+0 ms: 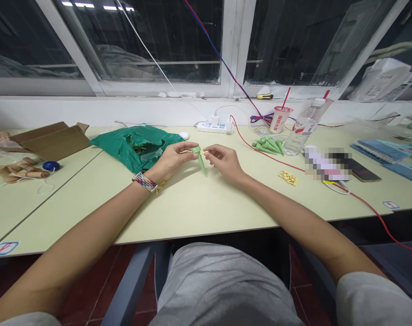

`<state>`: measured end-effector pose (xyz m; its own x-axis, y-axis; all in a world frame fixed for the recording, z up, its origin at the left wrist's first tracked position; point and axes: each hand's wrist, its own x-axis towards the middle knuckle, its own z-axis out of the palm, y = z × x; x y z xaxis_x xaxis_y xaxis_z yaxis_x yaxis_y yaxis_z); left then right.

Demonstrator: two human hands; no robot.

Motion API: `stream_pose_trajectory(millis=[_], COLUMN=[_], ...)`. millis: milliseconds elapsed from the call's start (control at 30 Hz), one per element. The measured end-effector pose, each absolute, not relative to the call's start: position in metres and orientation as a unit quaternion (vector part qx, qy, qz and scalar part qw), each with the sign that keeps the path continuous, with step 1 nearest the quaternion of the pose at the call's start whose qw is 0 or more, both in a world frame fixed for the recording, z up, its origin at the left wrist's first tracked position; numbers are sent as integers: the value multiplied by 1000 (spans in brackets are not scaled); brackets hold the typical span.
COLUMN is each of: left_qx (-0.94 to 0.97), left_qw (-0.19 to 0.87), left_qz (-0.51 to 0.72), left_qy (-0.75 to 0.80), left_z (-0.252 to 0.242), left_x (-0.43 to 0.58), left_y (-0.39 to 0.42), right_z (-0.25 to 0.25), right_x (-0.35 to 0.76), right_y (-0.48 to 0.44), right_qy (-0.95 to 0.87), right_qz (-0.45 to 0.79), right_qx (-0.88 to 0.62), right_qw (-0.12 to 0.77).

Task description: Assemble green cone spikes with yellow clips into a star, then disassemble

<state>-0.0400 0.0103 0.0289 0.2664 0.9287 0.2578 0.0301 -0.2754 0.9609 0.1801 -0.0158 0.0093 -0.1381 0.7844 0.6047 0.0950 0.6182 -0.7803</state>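
Green plastic cone pinched in left hand, tip down; small pale yellow piece pinched in right hand, against cone's top. Both just right of green plastic bag; more green cones well right of bag.

Matt grn plastic spike

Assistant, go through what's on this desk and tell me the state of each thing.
Left hand: pinching green plastic spike
Right hand: pinching pale yellow piece at the spike's top
Green plastic bag: crumpled
Cardboard box: flaps open
Power strip: plugs inserted
Drink cup: lidded, red straw in
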Motion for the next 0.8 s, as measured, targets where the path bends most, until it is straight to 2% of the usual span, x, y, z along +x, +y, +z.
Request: stream_pose_trajectory(millis=[133, 433, 800], left_qx=[624, 585, 557], left_qw=[503, 548, 576], left_qz=[478, 487, 494], left_qy=[359, 347, 337], left_z=[29, 31, 33], left_x=[-37, -29, -24], left_y=[8, 4, 0], right_z=[11, 7, 12], right_x=[181, 179, 178], right_y=[-14, -14, -14], right_qy=[-696, -653, -634], right_qz=[241, 309, 317], right_qx=[-328, -335, -345], right_qw=[591, 605, 615])
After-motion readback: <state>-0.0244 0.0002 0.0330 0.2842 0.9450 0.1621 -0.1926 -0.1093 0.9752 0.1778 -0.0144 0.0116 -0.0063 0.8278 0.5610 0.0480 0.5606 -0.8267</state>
